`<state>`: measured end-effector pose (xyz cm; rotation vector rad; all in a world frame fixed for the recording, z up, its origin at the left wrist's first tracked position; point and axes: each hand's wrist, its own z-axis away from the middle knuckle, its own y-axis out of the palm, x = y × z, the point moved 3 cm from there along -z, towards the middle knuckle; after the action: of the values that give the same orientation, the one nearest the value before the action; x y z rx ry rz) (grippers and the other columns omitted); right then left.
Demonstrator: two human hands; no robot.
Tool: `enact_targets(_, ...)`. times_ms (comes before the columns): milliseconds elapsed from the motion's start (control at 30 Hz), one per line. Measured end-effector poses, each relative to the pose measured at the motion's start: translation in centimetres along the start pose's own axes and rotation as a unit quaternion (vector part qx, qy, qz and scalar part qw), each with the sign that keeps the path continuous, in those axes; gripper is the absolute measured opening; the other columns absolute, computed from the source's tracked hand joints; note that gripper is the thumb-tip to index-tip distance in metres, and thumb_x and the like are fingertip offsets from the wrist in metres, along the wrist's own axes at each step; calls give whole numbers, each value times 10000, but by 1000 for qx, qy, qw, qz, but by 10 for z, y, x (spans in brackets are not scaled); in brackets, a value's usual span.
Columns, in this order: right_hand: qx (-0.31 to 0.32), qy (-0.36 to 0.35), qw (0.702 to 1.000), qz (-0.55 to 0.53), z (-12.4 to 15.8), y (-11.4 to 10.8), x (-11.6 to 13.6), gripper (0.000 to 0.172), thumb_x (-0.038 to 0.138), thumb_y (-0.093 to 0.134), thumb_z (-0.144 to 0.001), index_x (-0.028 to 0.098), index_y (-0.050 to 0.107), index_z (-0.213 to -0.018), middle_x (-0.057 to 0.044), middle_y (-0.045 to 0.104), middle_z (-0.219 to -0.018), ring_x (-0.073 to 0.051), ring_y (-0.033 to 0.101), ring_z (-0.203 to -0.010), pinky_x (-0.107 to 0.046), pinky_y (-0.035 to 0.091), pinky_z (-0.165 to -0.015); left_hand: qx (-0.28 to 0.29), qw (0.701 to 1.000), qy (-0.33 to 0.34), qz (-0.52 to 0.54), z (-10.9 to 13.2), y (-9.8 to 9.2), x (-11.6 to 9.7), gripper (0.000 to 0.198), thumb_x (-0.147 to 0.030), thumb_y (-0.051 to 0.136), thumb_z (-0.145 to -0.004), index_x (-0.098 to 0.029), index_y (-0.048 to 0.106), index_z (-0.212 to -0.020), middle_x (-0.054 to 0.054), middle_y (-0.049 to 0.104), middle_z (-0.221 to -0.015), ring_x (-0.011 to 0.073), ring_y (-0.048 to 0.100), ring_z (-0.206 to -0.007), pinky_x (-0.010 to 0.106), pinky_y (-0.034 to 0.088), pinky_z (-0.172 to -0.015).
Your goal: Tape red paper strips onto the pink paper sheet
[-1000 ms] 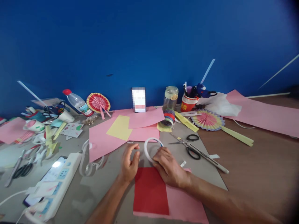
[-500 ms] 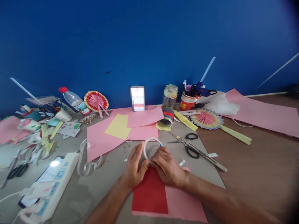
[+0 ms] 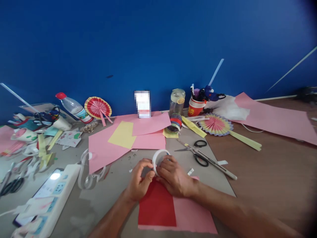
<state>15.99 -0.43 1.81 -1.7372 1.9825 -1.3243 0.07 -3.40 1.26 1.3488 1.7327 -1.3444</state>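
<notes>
tape roll (image 3: 156,154): looks light, stiff ring; pinch the rim.
left hand (image 3: 139,180): pinching roll edge.
right hand (image 3: 174,177): gripping roll.

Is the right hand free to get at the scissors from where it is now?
Probably yes, once it lets go. The scissors lie on the mat just right of the right hand, with only a small white scrap between. But that hand and the left hand grip the tape roll.

Left hand (image 3: 138,180) curled, right hand (image 3: 174,177) pinching, fingertips meeting
</notes>
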Motion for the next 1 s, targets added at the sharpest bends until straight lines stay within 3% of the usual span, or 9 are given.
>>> enact_targets(67,-1,-13,999,30,-1,0,0,190,123,465,-847,160,563,-1006,-49,610,-753,-190,532,-740,-418,396,-887,-28,997,-47,49,0,-1,3,131,-273,510,-901,-196,533,-1005,68,619,-952,183,605,-882,315,490,-780)
enact_targets(133,1,-19,999,41,-1,0,-1,261,82,438,-839,156,561,-1057,-45,612,-752,-186,534,-748,-422,381,-923,-41,993,-76,79,0,-1,4,259,-273,523,-899,-206,482,-1146,58,622,-942,171,603,-853,290,492,-734)
enact_targets(233,5,-17,999,32,-2,-2,-1,288,50,420,-812,154,570,-1034,-43,611,-750,-181,541,-748,-429,359,-970,-18,993,-78,83,-1,1,3,389,-269,521,-902,-219,417,-1273,51,621,-936,161,599,-828,278,493,-708)
enact_targets(333,4,-11,1000,14,-3,-4,1,250,71,427,-793,162,577,-971,-49,608,-747,-186,548,-748,-457,354,-981,-16,997,-61,53,-2,0,3,312,-265,533,-893,-208,491,-1197,53,620,-931,168,597,-850,302,491,-757)
enact_targets(433,8,-9,1000,5,-4,-6,2,173,189,476,-811,164,580,-947,-48,597,-736,-197,540,-730,-492,360,-969,-29,997,-51,42,-1,-1,4,146,-276,561,-874,-200,568,-999,47,618,-903,170,593,-857,310,481,-785)
enact_targets(533,-2,-4,1000,30,-4,-6,1,113,217,496,-842,168,587,-887,-33,577,-696,-184,520,-694,-471,379,-953,-30,997,-52,50,0,1,2,87,-290,561,-874,-204,557,-882,36,624,-881,164,599,-848,303,477,-787)
enact_targets(733,36,-9,997,73,-1,0,-3,313,84,444,-847,155,550,-1133,-49,603,-776,-193,541,-815,-481,312,-1050,-52,971,-135,189,-5,0,1,373,-367,557,-878,-215,440,-1198,59,667,-934,158,624,-790,279,494,-687)
enact_targets(1000,35,-10,999,33,-4,-2,1,343,80,454,-792,123,546,-1119,-120,646,-970,-261,526,-1060,-546,307,-1058,-69,965,-155,198,-7,4,2,362,-348,638,-823,-206,490,-1121,37,672,-869,147,616,-795,266,490,-711)
